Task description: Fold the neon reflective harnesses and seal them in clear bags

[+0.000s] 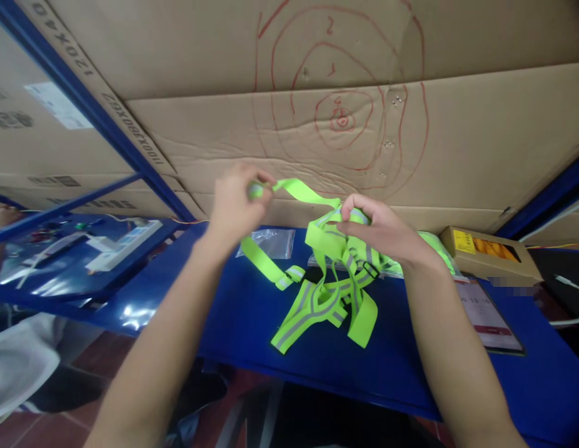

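Note:
A neon-yellow reflective harness (312, 297) with grey stripes and a black buckle hangs and lies in a tangle over the blue table. My left hand (240, 202) is closed on one of its straps, with a stretch of strap running across to the right and a loose end dropping below. My right hand (383, 227) pinches the bunched upper part of the harness, thumb and fingers pressed together. Part of the bundle is hidden behind the right fingers.
Behind stands a cardboard panel (215, 137) with red rings drawn on it. On the blue table (252, 323) are a clear plastic bag (275, 242), a brown box (492, 252) and a framed card (488, 317). A power strip (126, 246) lies left beyond the blue frame; another person's hand (4, 218) shows there.

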Motion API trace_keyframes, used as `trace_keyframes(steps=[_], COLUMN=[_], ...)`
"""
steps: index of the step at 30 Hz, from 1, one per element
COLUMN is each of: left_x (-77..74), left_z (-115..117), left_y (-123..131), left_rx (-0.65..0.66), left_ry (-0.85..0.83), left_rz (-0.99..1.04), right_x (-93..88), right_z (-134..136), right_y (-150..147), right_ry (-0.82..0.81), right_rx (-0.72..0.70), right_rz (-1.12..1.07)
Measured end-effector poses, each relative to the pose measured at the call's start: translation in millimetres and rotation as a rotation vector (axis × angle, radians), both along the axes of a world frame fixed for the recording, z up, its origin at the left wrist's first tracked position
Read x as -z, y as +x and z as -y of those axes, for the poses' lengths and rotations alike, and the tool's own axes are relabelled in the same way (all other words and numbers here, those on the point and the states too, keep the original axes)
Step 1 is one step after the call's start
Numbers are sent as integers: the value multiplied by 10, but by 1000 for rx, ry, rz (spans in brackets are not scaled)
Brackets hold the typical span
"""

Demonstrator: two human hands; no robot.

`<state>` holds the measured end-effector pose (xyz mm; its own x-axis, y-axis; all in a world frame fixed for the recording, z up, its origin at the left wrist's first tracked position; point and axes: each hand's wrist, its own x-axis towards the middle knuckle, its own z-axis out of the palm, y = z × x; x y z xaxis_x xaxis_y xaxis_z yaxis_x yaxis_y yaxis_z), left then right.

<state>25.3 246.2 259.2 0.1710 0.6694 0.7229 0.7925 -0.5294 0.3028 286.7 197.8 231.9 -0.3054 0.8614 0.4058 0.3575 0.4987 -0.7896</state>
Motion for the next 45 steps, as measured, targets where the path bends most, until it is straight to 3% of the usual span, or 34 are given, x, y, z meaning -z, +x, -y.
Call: trace_keyframes(steps=[2, 3, 5, 7, 9, 12, 15, 19, 23, 26, 29, 34, 38, 45], left_x=[285, 401, 560, 628, 641, 635, 593, 432, 312, 316, 323, 286, 283, 317], left_z=[152, 249, 439, 567, 601, 530, 461, 464, 467, 476, 515, 561, 572, 551], left_y=[134, 217, 381, 507, 583, 632, 639, 563, 481, 528, 622, 637, 546, 252], left_rx=[-94, -72, 48, 197, 268, 268, 367, 584, 789, 792, 730, 733, 761, 585], left_ry=[-21, -25, -112, -314, -445, -421, -448, -841, -1209, -1199, -1097, -1076, -1105, -1129], left_rz=[-205, -234, -78, 151, 314, 400, 606, 1030, 1221, 1195, 1109, 1077, 1002, 758], right_x=[25, 37, 50, 35, -14, -117, -184, -182, -138, -82, -11, 51, 75, -18], right_z=[-41, -58, -75, -56, 5, 134, 211, 168, 102, 95, 92, 36, -17, 0], right_y=[-35, -57, -95, -117, -124, -124, -88, 68, 221, 209, 113, -60, -138, 132], right_ry=[-22, -33, -22, 29, 87, 127, 141, 54, -100, -300, -437, -373, -291, -272], right_rx=[-64, -71, -38, -4, -2, -77, -98, 60, 147, 10, -64, -148, -85, -75], right_rz=[-149, -200, -218, -155, -103, -58, -46, -146, -88, 125, 180, -9, -206, -375])
